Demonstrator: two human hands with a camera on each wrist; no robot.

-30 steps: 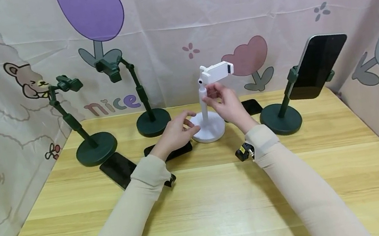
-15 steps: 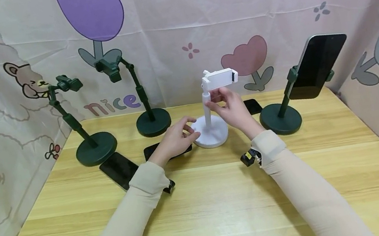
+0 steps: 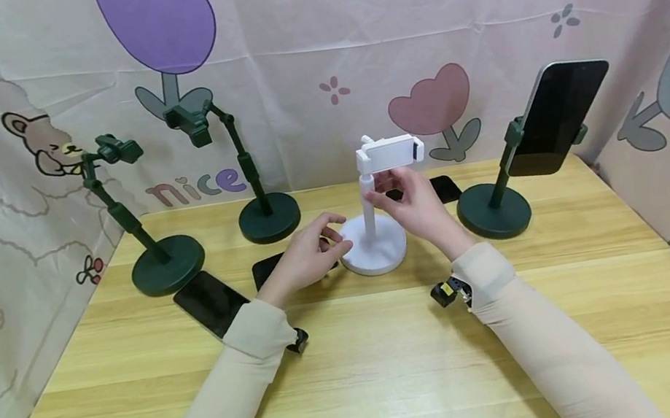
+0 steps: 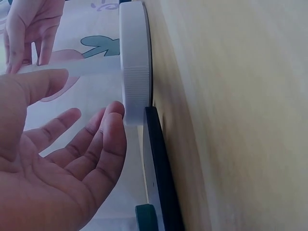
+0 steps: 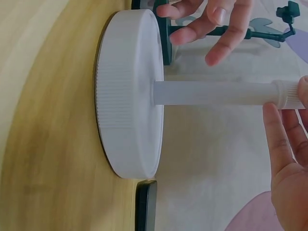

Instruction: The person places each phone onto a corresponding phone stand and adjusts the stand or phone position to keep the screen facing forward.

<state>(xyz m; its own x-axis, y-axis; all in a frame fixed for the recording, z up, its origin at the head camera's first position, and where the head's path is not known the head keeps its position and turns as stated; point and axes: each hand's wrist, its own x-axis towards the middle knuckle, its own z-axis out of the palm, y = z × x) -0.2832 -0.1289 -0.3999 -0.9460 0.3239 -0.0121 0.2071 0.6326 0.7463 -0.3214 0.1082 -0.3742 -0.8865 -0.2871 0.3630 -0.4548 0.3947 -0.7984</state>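
- I have the right hand [image 3: 415, 209] pinching the white plastic phone stand [image 3: 370, 221] by its post, under the clamp [image 3: 392, 153].
- The stand rests upright on the pale wood-grain tabletop [image 3: 379, 394], between both hands.
- I see the left hand [image 3: 306, 257] loosely spread just beside the round base [image 3: 376, 257]; I can't tell whether it touches.
- Rightward, a dark-green round-based stand [image 3: 495, 209] holds a black phone [image 3: 562, 115].

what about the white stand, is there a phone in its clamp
No, the white stand shows only a bare white clamp in the head view.
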